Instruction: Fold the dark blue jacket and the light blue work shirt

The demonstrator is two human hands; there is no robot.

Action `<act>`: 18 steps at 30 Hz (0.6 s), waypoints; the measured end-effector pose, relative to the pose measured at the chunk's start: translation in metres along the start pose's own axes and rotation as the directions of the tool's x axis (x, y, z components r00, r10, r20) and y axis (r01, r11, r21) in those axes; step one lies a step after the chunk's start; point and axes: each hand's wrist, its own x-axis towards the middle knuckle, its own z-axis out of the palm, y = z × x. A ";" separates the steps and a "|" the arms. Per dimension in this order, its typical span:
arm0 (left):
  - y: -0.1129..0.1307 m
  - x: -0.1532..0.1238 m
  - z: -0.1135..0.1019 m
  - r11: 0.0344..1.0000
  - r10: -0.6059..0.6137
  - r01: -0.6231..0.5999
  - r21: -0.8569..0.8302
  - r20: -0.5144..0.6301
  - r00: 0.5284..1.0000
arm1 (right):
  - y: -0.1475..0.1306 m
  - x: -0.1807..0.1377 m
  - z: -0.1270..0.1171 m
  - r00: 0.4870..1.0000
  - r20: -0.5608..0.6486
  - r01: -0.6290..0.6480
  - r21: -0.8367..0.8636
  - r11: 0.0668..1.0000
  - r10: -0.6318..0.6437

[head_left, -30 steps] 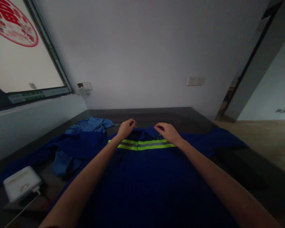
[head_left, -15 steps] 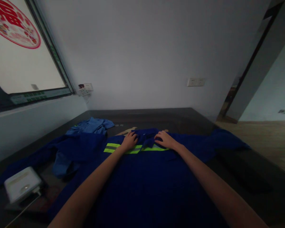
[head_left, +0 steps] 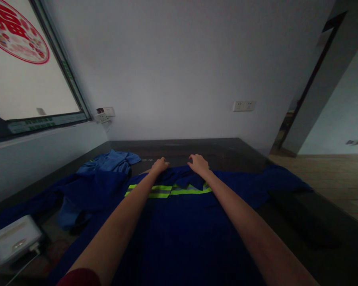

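A dark blue work jacket (head_left: 185, 234) lies spread out, with a yellow-green and grey reflective band (head_left: 159, 192) across its chest and its collar (head_left: 181, 173) at the far end. My left hand (head_left: 160, 165) is just beyond the collar's left side, its fingers loosely bent and partly hidden behind the hand. Over the right side of the collar, my right hand (head_left: 198, 164) has curved fingers, with a gap between thumb and forefinger. I see no cloth gripped in either hand. One jacket sleeve (head_left: 277, 180) stretches out to the right.
Lighter blue clothing (head_left: 111, 161) lies crumpled at the back left, partly under the other sleeve (head_left: 89, 184). A white box (head_left: 17, 238) with a cable stands at the near left. The dark table (head_left: 223, 149) meets the wall, which bears sockets (head_left: 244, 106).
Both hands have moved away from me, from the collar and upper chest to the collar's far edge. The right collar flap now lies over the reflective band. The view has shifted slightly.
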 end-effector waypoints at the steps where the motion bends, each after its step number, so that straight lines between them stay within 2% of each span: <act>1: 0.003 0.001 0.000 1.000 -0.027 0.027 0.017 0.034 0.999 | -0.004 0.003 0.003 0.999 0.008 -0.036 -0.024 0.999 0.036; 5: 0.011 -0.004 -0.003 0.994 -0.068 0.059 0.088 0.107 0.992 | -0.005 0.010 0.009 0.984 0.080 -0.153 -0.097 0.983 0.161; 8: 0.012 -0.009 -0.014 0.990 -0.056 0.041 0.132 0.114 0.992 | 0.006 0.013 0.004 0.975 0.119 -0.174 -0.128 0.976 0.189; 13: 0.014 -0.013 -0.046 0.979 -0.045 0.037 0.199 0.035 0.998 | 0.020 0.016 -0.021 0.980 0.086 -0.162 -0.171 0.972 0.178; 18: 0.025 -0.009 -0.086 0.969 0.002 0.015 0.248 -0.067 0.998 | 0.017 0.022 -0.047 0.989 0.054 -0.125 -0.177 0.976 0.136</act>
